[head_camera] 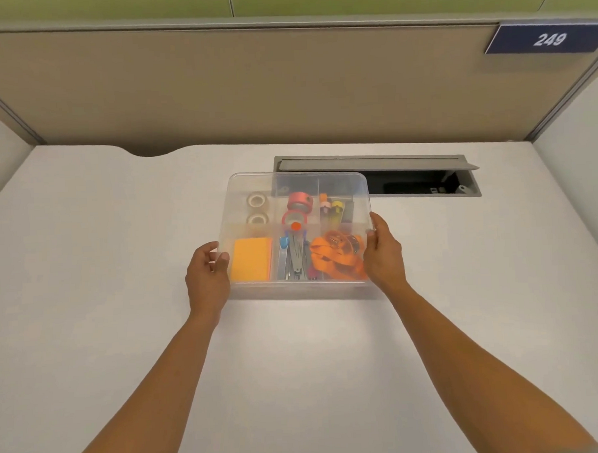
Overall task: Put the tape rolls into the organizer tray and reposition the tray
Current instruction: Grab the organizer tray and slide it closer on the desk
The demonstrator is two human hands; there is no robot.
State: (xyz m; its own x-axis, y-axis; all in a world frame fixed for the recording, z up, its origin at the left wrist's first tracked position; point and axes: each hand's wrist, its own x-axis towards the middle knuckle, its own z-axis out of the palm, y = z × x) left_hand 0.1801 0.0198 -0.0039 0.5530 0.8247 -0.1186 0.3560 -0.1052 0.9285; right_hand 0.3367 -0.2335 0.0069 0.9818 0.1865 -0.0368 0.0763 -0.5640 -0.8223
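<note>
A clear plastic organizer tray (304,291) sits mid-desk, tilted up a little at its far edge. My left hand (207,275) grips its left wall and my right hand (382,253) grips its right wall. In the back left compartment lie two clear tape rolls (257,200) (257,218). The middle back compartment holds a pink tape roll (300,201) and a red-rimmed roll (294,219). Orange sticky notes (251,264) fill the front left compartment, a stapler and pens (297,257) the front middle, an orange strap (336,255) the front right.
Right behind the tray an open cable hatch (422,183) is sunk into the white desk, its grey lid (373,163) raised. A beige partition (250,84) closes the desk's far side, with a sign reading 249 (548,39) at the upper right.
</note>
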